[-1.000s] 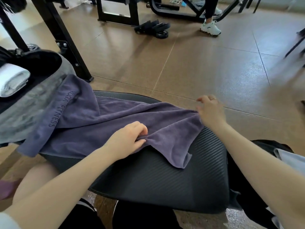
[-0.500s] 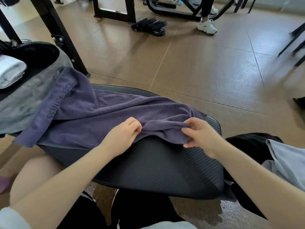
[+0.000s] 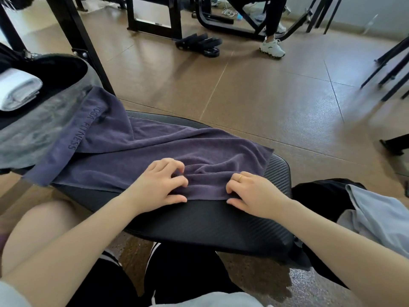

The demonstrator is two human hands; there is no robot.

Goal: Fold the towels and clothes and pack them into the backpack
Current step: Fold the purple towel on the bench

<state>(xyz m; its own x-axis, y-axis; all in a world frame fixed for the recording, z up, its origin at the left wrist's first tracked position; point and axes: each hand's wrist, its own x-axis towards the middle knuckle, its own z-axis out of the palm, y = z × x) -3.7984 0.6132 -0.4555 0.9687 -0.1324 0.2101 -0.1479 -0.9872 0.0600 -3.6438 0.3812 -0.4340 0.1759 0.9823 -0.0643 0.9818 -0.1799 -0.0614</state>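
Both forearms bare from wrist to past the elbow. Left hand (image 3: 162, 183): nothing worn. Right hand (image 3: 254, 193): thin gold band ring (image 3: 240, 177) on one of the fingers; which finger is hard to tell. Short white sleeve edge (image 3: 8, 293) shows at the left upper arm, lower-left corner. Black shorts or trousers (image 3: 183, 273) with white side stripes (image 3: 111, 258) on the legs. Pale grey-white garment hem (image 3: 210, 300) at bottom centre. One knee bare.

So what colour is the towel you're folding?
Dusky purple towel, with "YOGA FITNESS" lettering; the head view shows it best.
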